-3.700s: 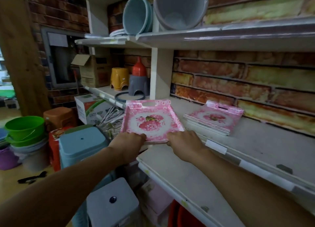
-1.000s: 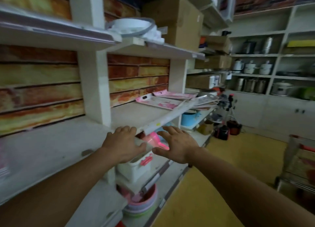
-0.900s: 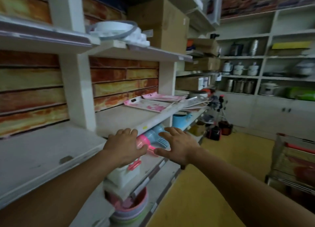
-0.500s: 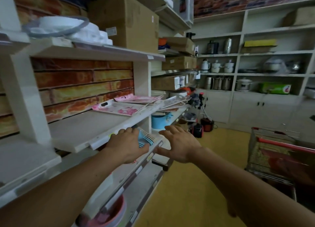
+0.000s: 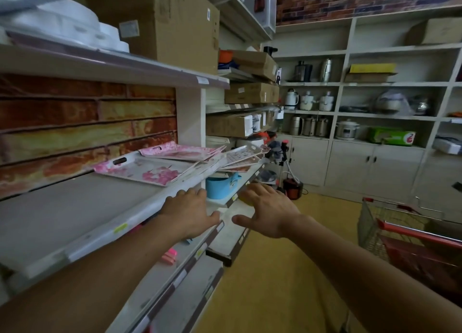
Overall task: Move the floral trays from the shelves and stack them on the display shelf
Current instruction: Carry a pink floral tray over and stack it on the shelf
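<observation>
Head view of a shop aisle. Both arms reach forward from 6 o'clock toward the centre of the frame. The left hand (image 5: pixel 190 211) is empty, palm down with fingers loosely spread, just at the front edge of the grey shelf (image 5: pixel 75 207); whether it touches the edge cannot be told. The right hand (image 5: pixel 268 210), at 3 o'clock of the left and near it, is likewise empty, palm down, fingers extended and thumb pointing toward the left hand. At 11 o'clock of the left hand, a large floral tray (image 5: pixel 147 169) with a slot handle lies flat on the shelf. A second floral tray (image 5: pixel 180 151) rests at its far end, at 1 o'clock of it, overlapping its rim. Further trays (image 5: pixel 240 156) lie tilted on the next shelf bay, at 12 o'clock of the hands. A blue tub (image 5: pixel 221 186) sits below them. A red shopping cart (image 5: pixel 410 235) stands at 4 o'clock of the frame.
</observation>
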